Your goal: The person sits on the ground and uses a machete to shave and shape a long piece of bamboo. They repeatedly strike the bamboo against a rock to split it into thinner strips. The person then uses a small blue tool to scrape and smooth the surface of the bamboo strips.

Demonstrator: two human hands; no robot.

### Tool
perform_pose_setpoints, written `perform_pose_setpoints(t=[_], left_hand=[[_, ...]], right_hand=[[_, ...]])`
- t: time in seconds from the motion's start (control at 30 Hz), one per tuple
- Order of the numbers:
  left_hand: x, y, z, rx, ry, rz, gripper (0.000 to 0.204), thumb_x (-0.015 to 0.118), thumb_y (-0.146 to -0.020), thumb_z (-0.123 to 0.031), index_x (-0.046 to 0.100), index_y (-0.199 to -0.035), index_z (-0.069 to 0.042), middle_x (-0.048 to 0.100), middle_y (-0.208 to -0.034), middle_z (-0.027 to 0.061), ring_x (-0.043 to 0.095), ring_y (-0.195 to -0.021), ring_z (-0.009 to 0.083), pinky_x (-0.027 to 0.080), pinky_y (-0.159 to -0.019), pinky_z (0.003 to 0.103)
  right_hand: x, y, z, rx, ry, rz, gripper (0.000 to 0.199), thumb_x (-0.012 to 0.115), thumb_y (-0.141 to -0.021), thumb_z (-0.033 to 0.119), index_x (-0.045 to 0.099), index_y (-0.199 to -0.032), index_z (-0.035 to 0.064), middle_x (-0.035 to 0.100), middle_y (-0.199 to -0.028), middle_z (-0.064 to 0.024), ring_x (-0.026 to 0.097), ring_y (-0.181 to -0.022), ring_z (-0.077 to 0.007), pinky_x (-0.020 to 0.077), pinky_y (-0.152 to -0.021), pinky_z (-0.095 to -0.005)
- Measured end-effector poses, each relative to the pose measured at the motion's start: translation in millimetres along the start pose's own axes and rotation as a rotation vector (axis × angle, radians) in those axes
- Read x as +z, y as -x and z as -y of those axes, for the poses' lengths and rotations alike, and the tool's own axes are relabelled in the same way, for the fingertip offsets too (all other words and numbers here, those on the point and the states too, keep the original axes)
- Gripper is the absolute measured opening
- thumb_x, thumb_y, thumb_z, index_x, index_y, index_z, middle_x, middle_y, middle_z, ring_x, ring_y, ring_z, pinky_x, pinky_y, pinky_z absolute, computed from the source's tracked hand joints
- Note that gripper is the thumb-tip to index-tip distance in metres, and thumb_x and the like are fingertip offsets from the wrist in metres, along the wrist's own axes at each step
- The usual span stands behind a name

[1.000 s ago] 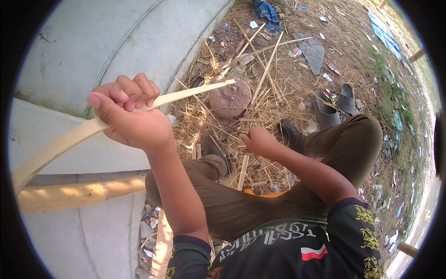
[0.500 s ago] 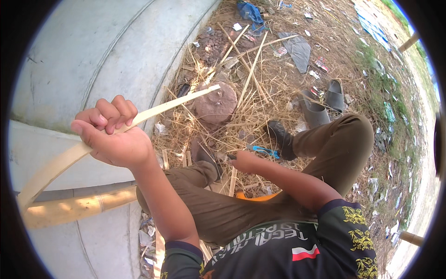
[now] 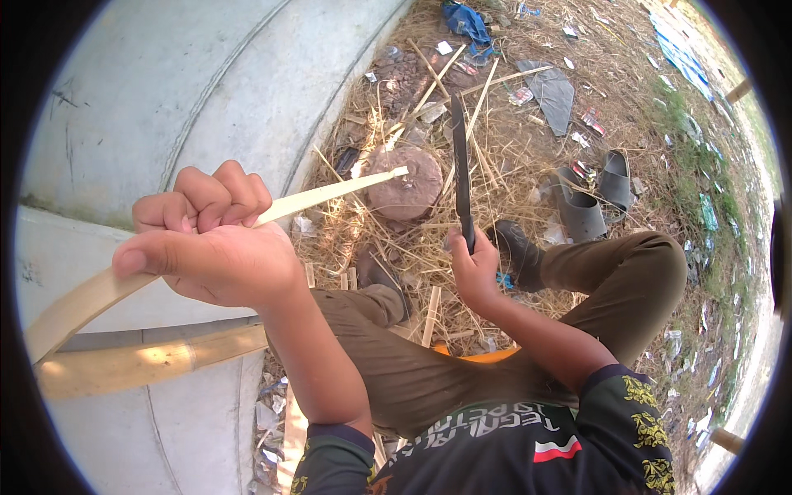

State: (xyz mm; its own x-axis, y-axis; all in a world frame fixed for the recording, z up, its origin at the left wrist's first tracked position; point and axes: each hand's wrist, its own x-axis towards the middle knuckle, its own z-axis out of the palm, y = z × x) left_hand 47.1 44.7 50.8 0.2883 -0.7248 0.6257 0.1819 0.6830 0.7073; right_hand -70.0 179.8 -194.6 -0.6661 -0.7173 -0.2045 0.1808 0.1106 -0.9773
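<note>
Closed around a long pale bamboo strip [image 3: 318, 196] is my left hand [image 3: 210, 227], fingers curled over the top and thumb along its near side. The strip's notched far end lies over a round wooden chopping block [image 3: 406, 188], while its other end bends away to the lower left. My right hand [image 3: 477, 268] grips the handle of a long dark knife [image 3: 460, 165]. The blade points up and away, to the right of the block and apart from the strip.
Pale concrete wall [image 3: 148, 107] runs along the left, with a thick bamboo pole [image 3: 157, 359] against it. Beyond the block, loose bamboo sticks [image 3: 481, 97] lie on straw. Grey slippers [image 3: 582, 210] rest to the right, with scattered litter and a blue plastic bag [image 3: 467, 23] farther off.
My right hand has come up from low between the legs, bringing the knife into full view with its blade raised. My left hand still grips the strip over the block.
</note>
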Motion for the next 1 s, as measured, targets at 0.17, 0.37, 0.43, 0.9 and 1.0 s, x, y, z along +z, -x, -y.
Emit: perform_pose_setpoints(t=[0.17,0.37,0.43,0.9,1.0], left_hand=[[0,-12,5,-0.030,-0.027,-0.038,0.071,0.041,-0.088,-0.085,0.017,-0.072,-0.020,0.017,-0.054,-0.0030,0.013,-0.047,0.0099,0.011,-0.045,0.027],[14,-16,6,-0.063,0.120,0.219,0.070,0.046,-0.090,-0.080,0.015,-0.071,-0.020,0.014,-0.054,-0.0050,0.011,-0.046,0.0084,0.009,-0.044,0.028],[-2,-21,10,-0.092,0.147,0.192,0.069,0.047,-0.091,-0.079,0.015,-0.071,-0.020,0.014,-0.054,-0.0050,0.010,-0.048,0.0088,0.009,-0.045,0.028],[0,-17,7,-0.117,0.184,0.250,0.068,0.050,-0.092,-0.076,0.017,-0.072,-0.020,0.016,-0.057,-0.0048,0.012,-0.051,0.0094,0.008,-0.048,0.028],[-1,-20,10,-0.098,0.159,0.222,0.068,0.053,-0.092,-0.075,0.017,-0.072,-0.020,0.016,-0.058,-0.0051,0.012,-0.051,0.0095,0.008,-0.049,0.029]], right_hand=[[51,-40,42,-0.470,0.034,0.055,0.025,0.060,-0.103,0.023,0.051,-0.090,0.0034,0.052,-0.064,-0.0052,0.046,-0.058,-0.0144,0.0385,-0.053,-0.0346],[52,-118,-94,-0.070,0.669,0.212,0.033,0.060,-0.095,0.029,0.059,-0.097,-0.0039,0.065,-0.076,-0.0224,0.067,-0.070,-0.0371,0.0510,-0.066,-0.0464],[53,-117,-76,0.076,0.608,0.255,0.035,0.061,-0.095,0.030,0.061,-0.092,-0.0044,0.065,-0.072,-0.0180,0.067,-0.066,-0.0286,0.0507,-0.062,-0.0431],[52,-113,-55,-0.119,0.803,0.184,0.041,0.052,-0.104,0.041,0.055,-0.102,0.0005,0.068,-0.082,-0.0256,0.067,-0.076,-0.0453,0.0518,-0.070,-0.0546],[61,-109,-47,-0.119,0.821,0.219,0.041,0.050,-0.104,0.042,0.057,-0.104,0.0012,0.069,-0.080,-0.0255,0.069,-0.077,-0.0458,0.0537,-0.071,-0.0558]])
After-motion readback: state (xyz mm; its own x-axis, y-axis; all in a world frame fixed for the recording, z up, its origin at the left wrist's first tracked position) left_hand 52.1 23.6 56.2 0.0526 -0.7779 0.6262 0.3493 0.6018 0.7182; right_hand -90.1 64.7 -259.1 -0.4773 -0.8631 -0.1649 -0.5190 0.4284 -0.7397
